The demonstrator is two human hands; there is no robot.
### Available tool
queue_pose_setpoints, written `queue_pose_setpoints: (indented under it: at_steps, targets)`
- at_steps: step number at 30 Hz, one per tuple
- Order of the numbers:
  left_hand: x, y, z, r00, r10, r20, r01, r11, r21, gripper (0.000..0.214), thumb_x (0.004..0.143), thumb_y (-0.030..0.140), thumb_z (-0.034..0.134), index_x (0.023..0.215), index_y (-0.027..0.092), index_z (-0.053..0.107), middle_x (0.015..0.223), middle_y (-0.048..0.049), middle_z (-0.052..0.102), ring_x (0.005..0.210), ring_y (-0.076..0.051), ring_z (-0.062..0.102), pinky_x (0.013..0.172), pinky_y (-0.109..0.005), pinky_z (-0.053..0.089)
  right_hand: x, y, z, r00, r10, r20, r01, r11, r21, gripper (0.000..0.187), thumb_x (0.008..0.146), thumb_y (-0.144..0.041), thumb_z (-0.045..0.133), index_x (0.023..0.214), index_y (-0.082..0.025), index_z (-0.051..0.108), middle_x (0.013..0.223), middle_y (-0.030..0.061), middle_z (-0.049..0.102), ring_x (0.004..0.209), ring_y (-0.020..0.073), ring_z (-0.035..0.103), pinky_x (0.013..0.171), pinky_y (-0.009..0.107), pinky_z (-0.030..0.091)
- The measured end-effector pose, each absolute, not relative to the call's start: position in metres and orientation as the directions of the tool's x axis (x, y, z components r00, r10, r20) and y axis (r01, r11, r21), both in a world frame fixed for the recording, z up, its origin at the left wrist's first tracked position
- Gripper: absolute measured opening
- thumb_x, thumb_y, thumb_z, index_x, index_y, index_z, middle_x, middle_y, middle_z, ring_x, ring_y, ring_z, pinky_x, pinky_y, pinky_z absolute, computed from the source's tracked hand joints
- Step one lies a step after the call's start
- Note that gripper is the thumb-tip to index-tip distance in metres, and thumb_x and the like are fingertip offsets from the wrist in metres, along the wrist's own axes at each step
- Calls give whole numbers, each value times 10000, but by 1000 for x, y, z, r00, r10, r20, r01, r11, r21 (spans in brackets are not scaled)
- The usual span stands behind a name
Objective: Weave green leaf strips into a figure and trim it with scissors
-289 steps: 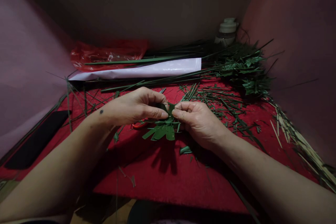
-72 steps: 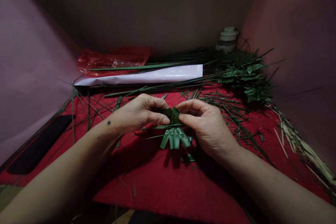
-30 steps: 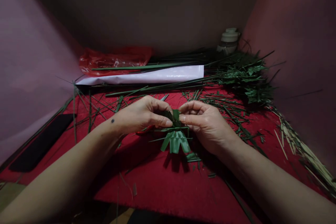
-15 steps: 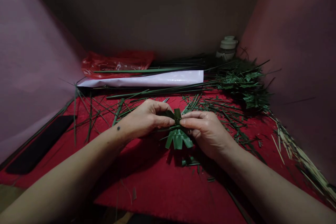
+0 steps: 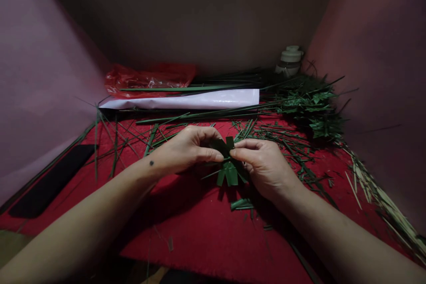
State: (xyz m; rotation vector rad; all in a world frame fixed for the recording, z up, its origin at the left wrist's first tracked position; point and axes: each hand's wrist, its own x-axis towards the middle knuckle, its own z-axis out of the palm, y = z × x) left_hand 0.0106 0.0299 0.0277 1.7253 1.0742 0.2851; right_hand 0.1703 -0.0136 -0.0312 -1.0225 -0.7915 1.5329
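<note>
Between my two hands is a small piece made of folded green leaf strips (image 5: 229, 174), its flat ends fanning out below and above my fingertips. My left hand (image 5: 196, 147) pinches it from the left between thumb and fingers. From the right, my right hand (image 5: 258, 159) grips it with thumb and index finger close to its middle. The piece is held above the red cloth (image 5: 186, 235). Just below it lie a few cut green leaf scraps (image 5: 242, 204). The fingers partly cover where the strips meet.
Behind my hands lie a white rolled sheet (image 5: 186, 101), a red plastic bag (image 5: 146, 80) and many cut strips (image 5: 273, 133). Woven green leaf pieces (image 5: 309, 106) are heaped at the right, near a white-lidded bottle (image 5: 289, 61). A black flat object (image 5: 51, 182) lies at left.
The leaf piece has turned in my fingers, so its lower fan looks narrower and darker. Both hands keep their pinch, with slight finger shifts.
</note>
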Motion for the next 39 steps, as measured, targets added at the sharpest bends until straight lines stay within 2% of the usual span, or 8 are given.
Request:
queue_pose_setpoints:
  at_steps: [6,9,16,22,27,32,36,39]
  targets:
    - [5,36,29,499,785,-368,593,1,805,200,734,319,596,677,130,560,498,59,470,391,-35,375,360,-158,268,170,-13,-29,4,982,-191,-447,-169,-878,157,567,-197,683,694,-119,632,632,38,603,536,152,565,495,254,423]
    - [7,35,27,465,804,-371,587,33,809,202,716,306,611,641,128,552,480,58,468,375,-32,361,356,-162,257,169,-13,-28,15,979,-206,-468,-175,-866,194,553,-206,696,710,-106,642,643,49,613,544,157,570,511,263,436]
    - [18,27,31,371,822,-431,572,163,804,101,674,214,617,692,117,599,507,55,487,381,-29,362,359,-159,266,169,-14,-26,23,974,-224,-460,-189,-868,204,539,-212,711,694,-100,641,596,33,614,490,125,533,478,242,425]
    - [4,36,29,481,768,-423,569,94,817,199,687,335,633,700,141,593,510,36,512,375,-51,389,362,-182,273,171,-13,-26,58,979,-195,-456,-148,-878,172,537,-201,727,669,-122,648,551,-2,596,454,98,507,441,211,399]
    - [3,37,28,432,805,-407,574,103,812,200,669,306,644,608,145,544,456,39,489,339,-48,361,335,-181,235,170,-13,-25,57,977,-205,-455,-157,-876,193,542,-225,737,684,-129,650,571,3,604,469,107,524,443,213,406]
    - [8,33,26,433,801,-413,569,113,815,207,676,329,635,635,143,554,442,45,467,329,-48,328,329,-189,226,170,-14,-24,31,977,-211,-388,-183,-903,155,563,-216,725,598,-118,610,525,-14,559,433,84,479,404,195,362]
    - [13,29,26,406,822,-399,563,120,818,154,660,262,635,635,123,574,482,44,481,377,-47,371,367,-179,276,170,-15,-24,-15,978,-206,-378,-196,-905,119,570,-200,705,617,-119,631,548,-12,574,459,88,496,441,201,374]
    - [16,26,28,449,802,-393,538,109,836,117,669,230,614,663,116,593,522,40,500,421,-53,409,410,-181,324,170,-16,-23,-57,978,-199,-358,-206,-911,93,586,-195,690,611,-120,642,537,-15,573,452,88,496,449,205,371]
